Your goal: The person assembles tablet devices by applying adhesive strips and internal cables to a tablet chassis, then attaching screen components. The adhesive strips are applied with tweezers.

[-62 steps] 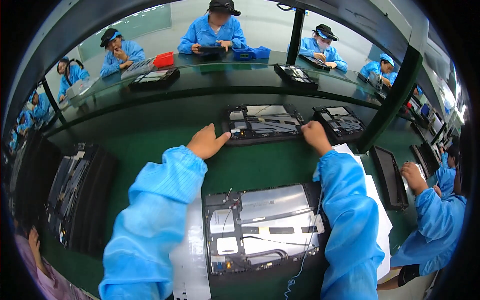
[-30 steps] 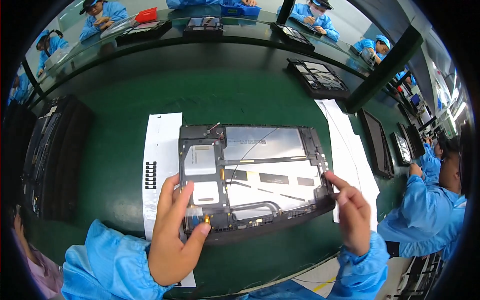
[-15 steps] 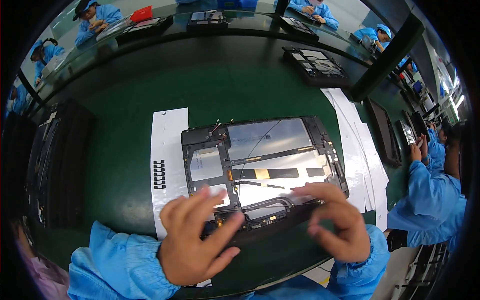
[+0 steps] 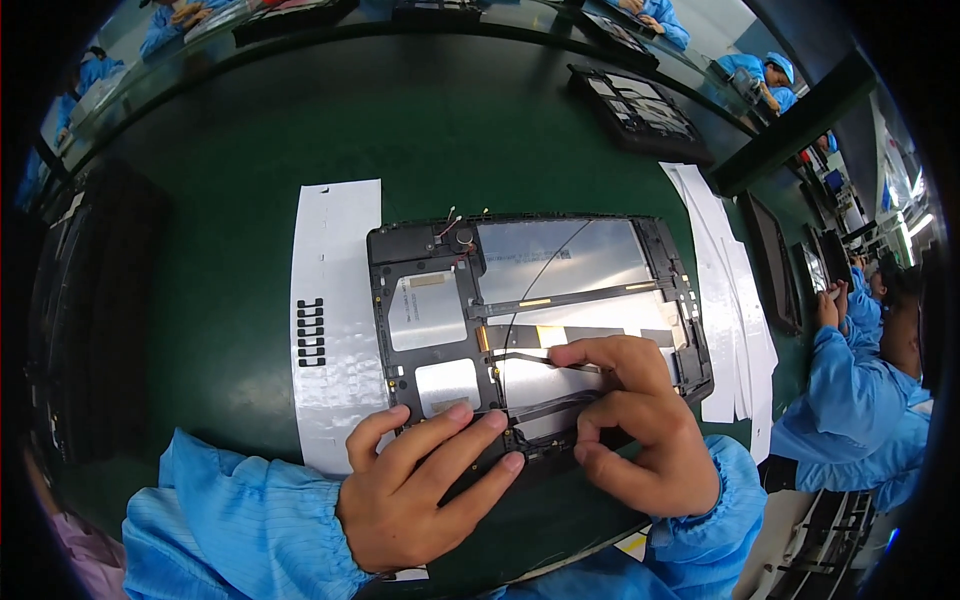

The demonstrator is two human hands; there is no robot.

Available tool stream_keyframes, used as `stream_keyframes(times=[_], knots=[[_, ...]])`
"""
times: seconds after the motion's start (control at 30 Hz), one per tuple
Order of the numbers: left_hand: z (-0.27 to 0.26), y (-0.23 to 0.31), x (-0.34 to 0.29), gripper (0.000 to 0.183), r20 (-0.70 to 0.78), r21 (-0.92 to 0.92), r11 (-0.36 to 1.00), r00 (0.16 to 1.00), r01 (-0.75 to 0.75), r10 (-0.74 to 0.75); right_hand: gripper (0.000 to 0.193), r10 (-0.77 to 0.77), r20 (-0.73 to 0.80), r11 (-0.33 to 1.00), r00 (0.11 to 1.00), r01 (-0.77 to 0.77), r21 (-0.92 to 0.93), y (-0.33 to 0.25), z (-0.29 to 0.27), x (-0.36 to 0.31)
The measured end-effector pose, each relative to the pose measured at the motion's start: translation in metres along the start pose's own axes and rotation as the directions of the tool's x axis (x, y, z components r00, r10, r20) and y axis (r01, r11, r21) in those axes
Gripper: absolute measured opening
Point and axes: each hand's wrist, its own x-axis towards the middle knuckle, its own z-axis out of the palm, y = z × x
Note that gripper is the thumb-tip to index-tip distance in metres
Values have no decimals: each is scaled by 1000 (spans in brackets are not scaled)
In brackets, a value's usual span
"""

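An opened tablet-like device (image 4: 560,250) lies in front of me, its flat silver inner plates, black frame, flat ribbon cables and a thin black wire exposed. My left hand (image 4: 425,490) rests on its near left edge, fingers spread, fingertips on the black frame. Over the near right part is my right hand (image 4: 645,430); its index fingertip reaches a narrow black cable (image 4: 540,360) near the middle. The thumb stays apart from that index finger, the other fingers curl under, and I see nothing held. Part of the near edge is hidden by my hands.
A white sheet with small black pieces (image 4: 311,333) lies left of the device, with white paper strips (image 4: 725,300) on its right. Dark stacked units (image 4: 95,330) stand far left. Another opened device (image 4: 640,115) sits at the back right, near a dark post (image 4: 795,125). Co-workers sit around.
My left hand has come down onto the device's near left edge. My right hand has moved slightly left and its index finger now reaches the narrow cable. The view has shifted a little.
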Motion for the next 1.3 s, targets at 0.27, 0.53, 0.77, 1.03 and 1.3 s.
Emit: stream_keyframes(times=[0.27, 0.53, 0.77, 1.03, 1.3], knots=[[1, 11, 11, 22, -61, -53, 992, 991, 115, -118, 6, -17, -8, 1000, 1000, 17, -21, 8, -4, -2], [-3, 7, 27, 24, 29, 86, 965, 969, -249, 247, 7, -41, -21, 998, 999, 40, -58, 10, -4, -5], [1, 7, 22, 20, -6, 26, 970, 971, -240, 241, 5, -18, -20, 1000, 1000, 18, -16, 12, -5, -8], [2, 6, 22, 23, -8, 0, 976, 976, -217, 217, 6, -22, -3, 999, 1000, 22, -24, 12, -7, -4], [-4, 9, 35, 21, 142, 77, 939, 936, -335, 322, 7, -32, -28, 998, 999, 30, -50, 14, -7, -7]])
